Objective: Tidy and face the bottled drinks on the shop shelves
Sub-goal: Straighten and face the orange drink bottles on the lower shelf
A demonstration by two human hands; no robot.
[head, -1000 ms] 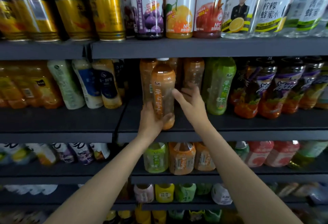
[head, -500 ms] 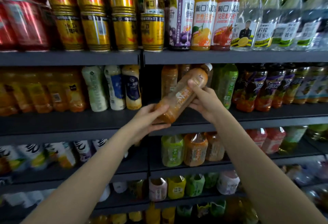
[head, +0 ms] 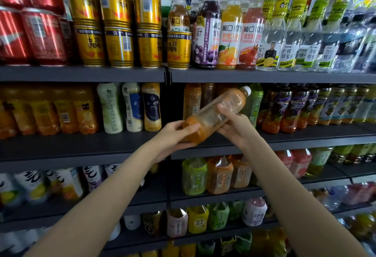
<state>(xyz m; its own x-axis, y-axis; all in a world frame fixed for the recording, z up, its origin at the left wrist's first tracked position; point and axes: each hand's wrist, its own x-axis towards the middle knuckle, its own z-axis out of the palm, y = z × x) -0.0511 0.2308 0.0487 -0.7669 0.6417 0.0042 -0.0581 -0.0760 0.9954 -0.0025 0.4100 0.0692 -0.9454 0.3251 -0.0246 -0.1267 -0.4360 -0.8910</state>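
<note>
An orange tea bottle [head: 215, 112] with a white cap is held tilted in front of the second shelf [head: 305, 132], cap up to the right, base down to the left. My left hand [head: 173, 134] grips its base from below. My right hand [head: 237, 124] holds its middle, fingers curled round the clear back of the label. Behind it stand more orange tea bottles [head: 192, 100] and a green tea bottle [head: 253, 104].
Gold cans [head: 118, 47] and red cans [head: 26, 32] fill the top shelf's left, juice bottles [head: 228, 32] and clear water bottles [head: 284, 43] its right. Cream bottles [head: 130, 108] and dark tea bottles [head: 284, 106] flank the held bottle. Lower shelves [head: 213, 197] carry smaller bottles.
The orange bottle came off the shelf upright, was tipped over to the right and is now turned so the label's back faces me. The view has pulled back and up.
</note>
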